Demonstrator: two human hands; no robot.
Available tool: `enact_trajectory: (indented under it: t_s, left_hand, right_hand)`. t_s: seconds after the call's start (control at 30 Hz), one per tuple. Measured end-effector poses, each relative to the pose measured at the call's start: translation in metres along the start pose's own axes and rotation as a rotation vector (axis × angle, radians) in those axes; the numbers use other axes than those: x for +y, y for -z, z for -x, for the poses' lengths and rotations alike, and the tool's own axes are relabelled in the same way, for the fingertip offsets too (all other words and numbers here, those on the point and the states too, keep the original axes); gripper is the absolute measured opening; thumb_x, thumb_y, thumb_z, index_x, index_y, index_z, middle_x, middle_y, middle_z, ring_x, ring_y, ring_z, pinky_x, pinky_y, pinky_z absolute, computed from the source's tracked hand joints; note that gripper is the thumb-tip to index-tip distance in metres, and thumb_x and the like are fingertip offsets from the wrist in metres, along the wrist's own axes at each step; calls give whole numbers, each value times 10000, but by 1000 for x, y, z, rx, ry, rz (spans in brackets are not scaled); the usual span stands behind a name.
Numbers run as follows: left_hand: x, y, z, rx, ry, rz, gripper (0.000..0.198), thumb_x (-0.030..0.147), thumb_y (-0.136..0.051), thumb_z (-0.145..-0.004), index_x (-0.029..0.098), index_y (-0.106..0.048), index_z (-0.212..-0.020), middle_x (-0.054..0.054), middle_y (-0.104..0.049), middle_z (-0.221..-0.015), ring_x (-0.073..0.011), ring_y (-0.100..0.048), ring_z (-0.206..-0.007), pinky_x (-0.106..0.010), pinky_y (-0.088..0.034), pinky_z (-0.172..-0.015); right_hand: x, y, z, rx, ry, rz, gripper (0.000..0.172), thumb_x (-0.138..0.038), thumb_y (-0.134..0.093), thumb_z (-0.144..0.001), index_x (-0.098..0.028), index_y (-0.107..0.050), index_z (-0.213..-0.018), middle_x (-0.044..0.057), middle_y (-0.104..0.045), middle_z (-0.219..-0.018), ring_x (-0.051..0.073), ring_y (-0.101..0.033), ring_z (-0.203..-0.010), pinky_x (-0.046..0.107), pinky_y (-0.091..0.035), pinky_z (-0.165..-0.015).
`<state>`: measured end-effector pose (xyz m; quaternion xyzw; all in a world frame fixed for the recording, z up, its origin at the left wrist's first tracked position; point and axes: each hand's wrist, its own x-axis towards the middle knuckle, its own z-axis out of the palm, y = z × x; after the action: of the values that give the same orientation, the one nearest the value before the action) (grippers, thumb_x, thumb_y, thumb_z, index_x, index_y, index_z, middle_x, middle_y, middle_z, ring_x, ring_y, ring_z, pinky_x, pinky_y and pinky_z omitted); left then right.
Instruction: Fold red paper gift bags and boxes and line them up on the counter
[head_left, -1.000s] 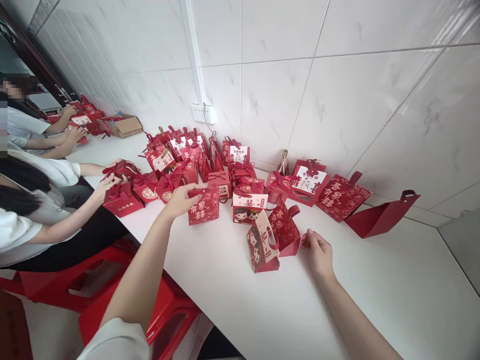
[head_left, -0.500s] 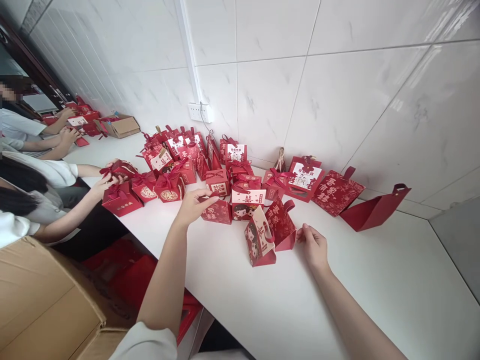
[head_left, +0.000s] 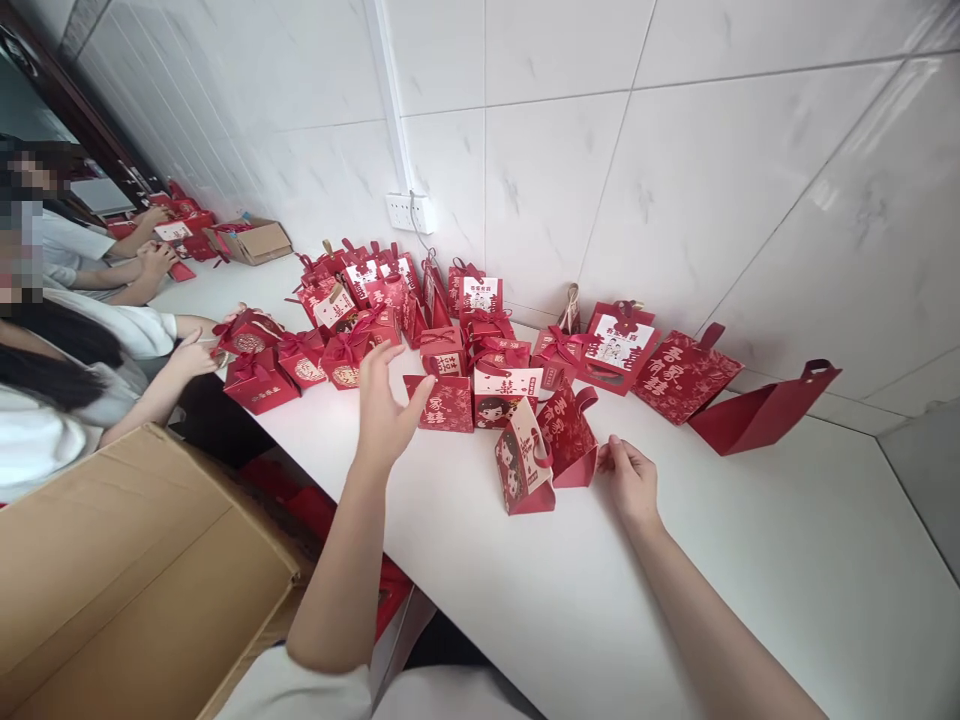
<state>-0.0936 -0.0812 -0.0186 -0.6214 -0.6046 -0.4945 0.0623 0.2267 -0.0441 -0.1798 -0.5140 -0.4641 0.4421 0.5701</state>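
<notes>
My left hand (head_left: 386, 415) is raised over the table, thumb and fingers apart with nothing between them. Just right of its thumb stands a small red gift box (head_left: 448, 405) with pale lettering. My right hand (head_left: 632, 483) rests on the table, fingers curled in and pressed together; what they hold, if anything, is hidden. Its fingertips are at the right edge of a red patterned gift box (head_left: 571, 440) with a ribbon loop handle. In front of that box leans a cream-and-red gift box (head_left: 523, 465) with cartoon figures. Another cartoon box (head_left: 506, 397) stands behind.
Many red gift boxes (head_left: 375, 290) crowd the white table (head_left: 675, 600) along the tiled wall. A folded red carton (head_left: 765, 410) stands at the right. A large cardboard box (head_left: 150, 580) is at lower left. Co-workers (head_left: 120, 350) sit on the left, hands on red boxes.
My left hand has come off the red box beside it, and its fingers have spread. My right hand stays by the same box. The view has shifted slightly.
</notes>
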Motion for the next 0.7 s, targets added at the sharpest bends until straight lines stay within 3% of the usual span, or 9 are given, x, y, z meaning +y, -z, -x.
enact_trajectory:
  t_s: [0.1,0.2,0.27,0.33,0.4,0.47,0.6,0.7]
  left_hand:
    - [19,59,35,27,-4,-217,463,384,-641,-783,248,-510,-1206,-98,-451,-1331,-277,-395,-1278,-448,-294,-1087]
    - [7,113,81,126,205,-465,579,456,-627,-769,228,-470,-1278,-134,-434,-1363,-336,-378,-1289,-511,-286,-1080]
    - [-10,141,111,-25,489,-637,783,596,-621,-702,162,-434,-1326,-205,-425,-1368,-433,-388,-1256,-606,-301,-1016]
    - [-24,162,136,-399,784,-690,886,706,-577,-651,109,-476,-1298,-233,-495,-1305,-474,-449,-1183,-617,-343,-959]
    - [-28,172,156,-711,917,-558,748,721,-435,-745,161,-557,-1226,-172,-577,-1237,-399,-524,-1137,-509,-404,-942]
    - [-23,175,171,-861,884,-433,601,663,-311,-839,230,-615,-1124,-99,-644,-1140,-304,-586,-1063,-387,-446,-879]
    - [-13,169,188,-918,766,-625,418,557,-354,-862,249,-605,-992,-57,-686,-855,-252,-629,-806,-303,-421,-646]
    - [-14,173,192,-903,697,-789,332,475,-336,-881,282,-577,-1002,-35,-683,-844,-241,-621,-790,-285,-376,-614]
  right_hand:
    - [3,2,0,5,6,4,427,-545,-533,-839,-176,-599,-634,23,-590,-621,148,-503,-574,298,-413,-609]
    - [4,4,2,5,8,3,422,-544,-543,-833,-173,-603,-640,28,-594,-627,148,-508,-572,301,-416,-601]
    - [4,5,2,9,6,1,419,-543,-552,-827,-171,-604,-641,30,-597,-637,148,-509,-568,302,-418,-596]
    - [4,6,3,10,1,0,413,-538,-556,-825,-172,-605,-640,30,-600,-644,148,-512,-569,304,-422,-598]
    - [5,6,3,3,-6,4,406,-529,-557,-829,-174,-605,-637,27,-602,-645,148,-515,-572,306,-426,-605]
    - [5,7,3,3,-9,16,405,-522,-554,-833,-174,-606,-632,26,-601,-641,147,-513,-570,306,-425,-606]
    - [4,7,4,10,-1,31,404,-510,-547,-841,-173,-606,-626,26,-597,-635,146,-511,-569,306,-423,-603]
    - [4,7,5,12,8,34,400,-503,-546,-843,-171,-603,-626,25,-592,-634,145,-509,-565,306,-423,-600]
